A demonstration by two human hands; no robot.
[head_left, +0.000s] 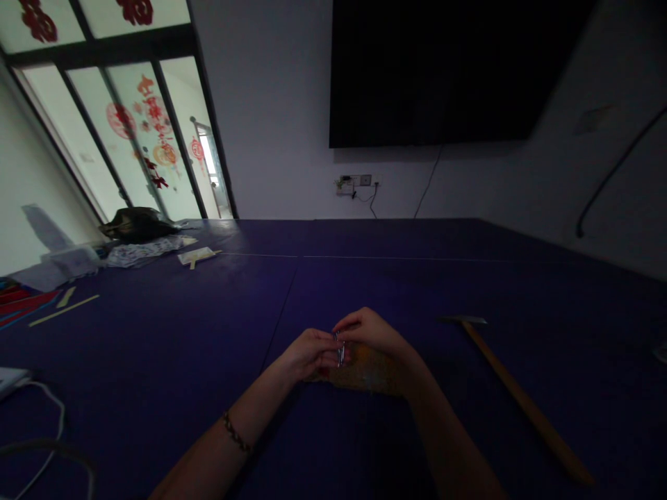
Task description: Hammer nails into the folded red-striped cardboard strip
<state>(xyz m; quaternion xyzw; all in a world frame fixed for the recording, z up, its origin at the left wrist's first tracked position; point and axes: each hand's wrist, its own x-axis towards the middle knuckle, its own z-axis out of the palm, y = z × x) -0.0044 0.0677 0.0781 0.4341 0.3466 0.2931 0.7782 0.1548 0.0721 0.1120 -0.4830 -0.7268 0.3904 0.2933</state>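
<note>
Low over the middle of the table my two hands meet. My left hand [311, 353] has its fingers closed around small, thin, shiny metal pieces [340, 354], whose kind I cannot make out. Thumb and fingertips of my right hand [372, 332] pinch at the same spot, on the upper end of the metal. Below both hands lies a worn brown wooden block [365, 371], partly hidden by the right hand and forearm. To the right a hammer [515, 385] with a long wooden handle lies on the purple table [219, 389], its metal head pointing away from me.
A black bag [138, 226] and papers [143, 251] lie at the far left, with a small white tray [196, 255] near them. Red and blue strips [23, 305] sit at the left edge. A white cable [61, 410] curls at the near left.
</note>
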